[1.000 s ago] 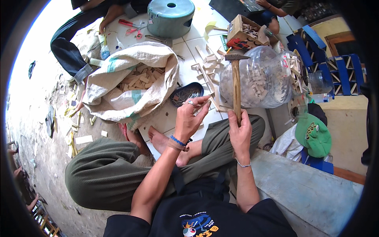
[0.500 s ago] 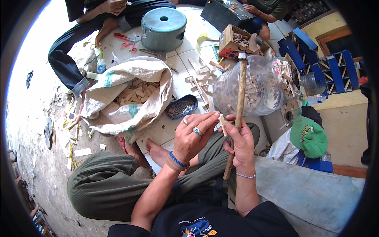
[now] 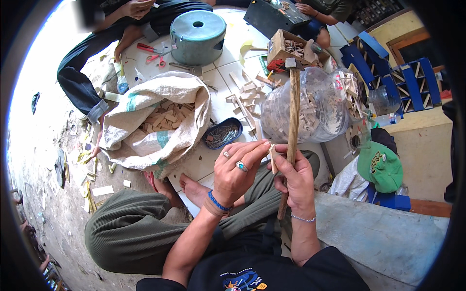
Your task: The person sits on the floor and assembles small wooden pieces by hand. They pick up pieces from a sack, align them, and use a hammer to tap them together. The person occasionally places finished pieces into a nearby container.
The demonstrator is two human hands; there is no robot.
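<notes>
R hand (image 3: 298, 180) is gripping hammer (image 3: 293, 114), head pointing away from body, & pinching wood pc (image 3: 273, 162) w/ thumb. L hand (image 3: 235, 169) is bunching fingers by pc's far end; can't tell if pinching anything. Nail tray (image 3: 240, 132) is sitting btwn sack (image 3: 121, 140) & jug (image 3: 327, 104).

- Hammer handle (image 3: 293, 116), in right hand (image 3: 298, 183): brown, grained.
- Wood piece (image 3: 273, 162), same hand: pale tan.
- Tray (image 3: 239, 133), beyond left hand (image 3: 234, 175): dark blue.
- Sack (image 3: 130, 151), left of left hand: off-white, teal stripes.
</notes>
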